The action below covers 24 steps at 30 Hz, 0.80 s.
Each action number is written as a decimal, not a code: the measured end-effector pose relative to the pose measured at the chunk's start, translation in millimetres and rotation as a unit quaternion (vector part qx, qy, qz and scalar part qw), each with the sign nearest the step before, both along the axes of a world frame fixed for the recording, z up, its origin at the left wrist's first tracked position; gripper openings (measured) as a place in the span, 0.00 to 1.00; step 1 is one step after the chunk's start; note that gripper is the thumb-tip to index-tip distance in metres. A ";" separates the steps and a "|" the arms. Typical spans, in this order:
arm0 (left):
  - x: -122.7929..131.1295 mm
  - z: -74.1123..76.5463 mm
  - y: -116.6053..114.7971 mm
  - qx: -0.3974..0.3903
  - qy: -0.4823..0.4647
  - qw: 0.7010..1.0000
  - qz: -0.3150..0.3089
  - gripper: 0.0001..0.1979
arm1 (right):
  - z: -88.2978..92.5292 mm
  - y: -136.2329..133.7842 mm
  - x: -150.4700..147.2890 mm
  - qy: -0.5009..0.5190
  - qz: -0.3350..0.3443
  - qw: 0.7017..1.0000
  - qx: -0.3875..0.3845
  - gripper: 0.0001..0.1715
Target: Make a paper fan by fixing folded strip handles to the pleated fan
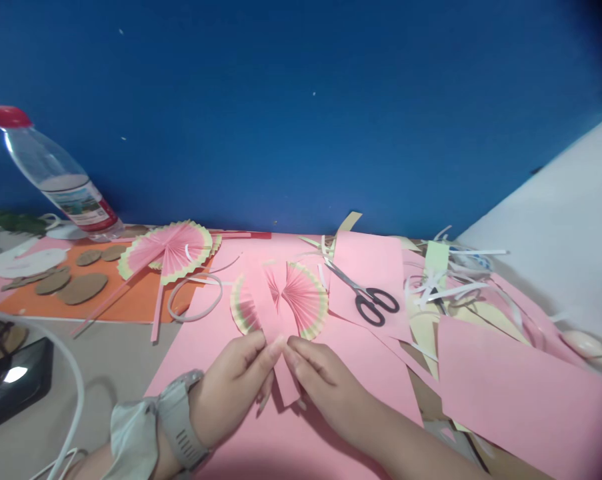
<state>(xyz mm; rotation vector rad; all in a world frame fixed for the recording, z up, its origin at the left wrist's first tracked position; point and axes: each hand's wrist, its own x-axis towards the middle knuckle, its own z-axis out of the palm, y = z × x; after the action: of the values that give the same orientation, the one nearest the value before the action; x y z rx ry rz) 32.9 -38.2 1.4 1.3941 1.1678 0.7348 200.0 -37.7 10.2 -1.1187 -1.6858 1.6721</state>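
Both hands pinch a long folded strip of pink paper (287, 381) over the middle of the table. My left hand (238, 373) grips its left edge between thumb and fingers, and my right hand (325, 380) grips the right edge. Just beyond them lies a round pleated paper fan (308, 300), pink with a pale green and yellow rim; the strip partly covers its left half. Under everything is a large pink sheet (361, 387). Scissors (368, 303) with black handles rest to the right on another pink sheet (375, 260).
A finished-looking fan (181, 250) with two pink sticks lies on orange paper (145, 307) at left, near brown cardboard discs (83, 288). A red-capped bottle (75, 193) stands behind. White paper scraps (435, 287) and a pink sheet (511, 380) are at right. A black phone-like device (15, 383) sits front left.
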 end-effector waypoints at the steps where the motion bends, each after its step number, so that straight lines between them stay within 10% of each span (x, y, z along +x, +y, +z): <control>1: 0.0 -0.5 -0.2 -0.003 -0.006 1.000 -0.004 0.22 | 0.7 0.2 0.1 -0.007 0.000 1.000 0.014 0.22; 18: -4.6 7.3 -2.3 -0.037 0.010 0.987 -0.158 0.20 | -2.7 -2.4 0.7 0.000 -0.044 0.994 0.100 0.22; 24: -2.5 12.1 -2.8 0.108 0.073 0.968 -0.216 0.20 | -3.2 -3.1 0.1 -0.001 -0.077 0.989 0.122 0.23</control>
<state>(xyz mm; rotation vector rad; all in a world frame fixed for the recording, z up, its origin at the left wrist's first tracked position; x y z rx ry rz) 30.4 -41.0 13.5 1.8369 0.8642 0.4610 200.1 -40.9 7.0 -1.0999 -1.7044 1.3301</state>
